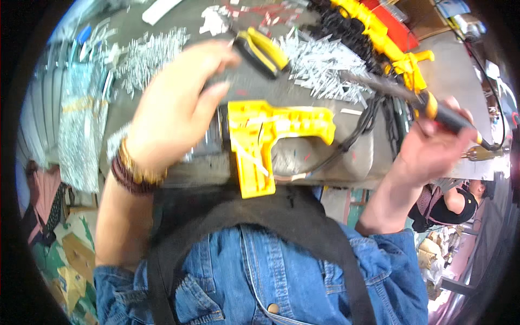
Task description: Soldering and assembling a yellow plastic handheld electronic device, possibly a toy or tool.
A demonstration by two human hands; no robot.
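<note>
My right hand [433, 143], raised over the right of the bench, grips the black handle of a soldering iron [447, 116]. The iron's blurred shaft points left. On the left, my left hand [176, 100] holds nothing, its thumb and fingers apart. Its fingertips are close to pliers [266, 54] with yellow and black handles; I cannot tell whether they touch. Between my hands, at the bench's near edge, lies a yellow pistol-shaped plastic housing [254, 176], its ribbed inside facing up. A wire runs inside it, and a black cable [360, 130] lies to its right.
Heaps of small silvery-white strips [325, 65] lie beyond the housing, with more strips [154, 54] at left. Yellow housings [374, 27] and a red bin [398, 27] stand far right. Bubble-wrapped material [81, 130] hangs at left. Another person [457, 203] is at the right.
</note>
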